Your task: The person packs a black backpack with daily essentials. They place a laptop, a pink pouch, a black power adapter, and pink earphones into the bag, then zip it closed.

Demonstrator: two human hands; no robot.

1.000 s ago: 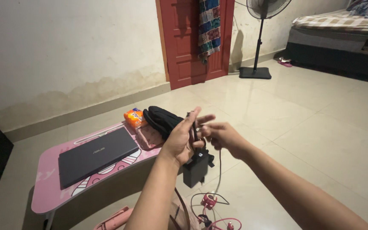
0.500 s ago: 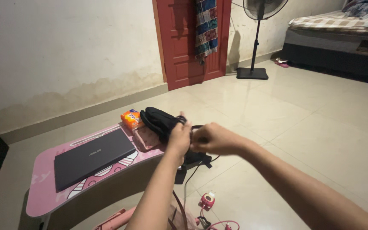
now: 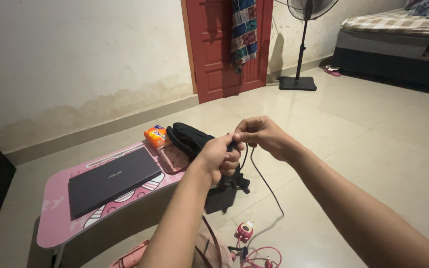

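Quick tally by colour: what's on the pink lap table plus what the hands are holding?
Pink: 1, the pouch on the lap table
Orange: 1, the packet
Dark grey: 1, the closed laptop
Black: 2, the cloth bundle and the charger with its cable, held by left hand and right hand
Total: 5

One view only, head-worn, so we look from the person's eye height, tilted down and forward across the room. Both forearms enter from the bottom edge; left hand (image 3: 218, 156) and right hand (image 3: 259, 135) sit close, near frame centre. Pink tabletop (image 3: 55, 218) lies low left, near. Farther off we face the red door (image 3: 224, 47), fan (image 3: 301, 44) and bed (image 3: 398, 42) at top right.
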